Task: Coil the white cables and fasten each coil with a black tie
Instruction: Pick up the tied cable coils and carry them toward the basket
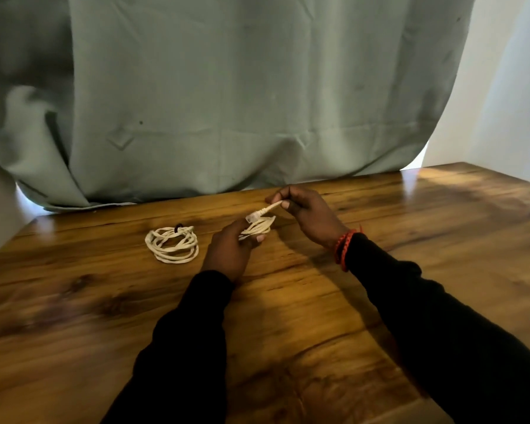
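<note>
White cable bundle [257, 229] gripped in left hand [230, 252], right hand [306, 215] fingers pinching its plug end [265, 211]; 1 tied white cable coil [172, 244] on wooden table [380, 270].

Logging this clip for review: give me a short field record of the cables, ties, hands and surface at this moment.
finished coil: white coiled cable lying on the wooden table, left of the hands
tie: black tie at that coil's far edge
cable in work: second white cable, bunched in loops, no tie visible
left hand: grips the loops
right hand: pinches the cable's plug end
backdrop: green curtain
</note>
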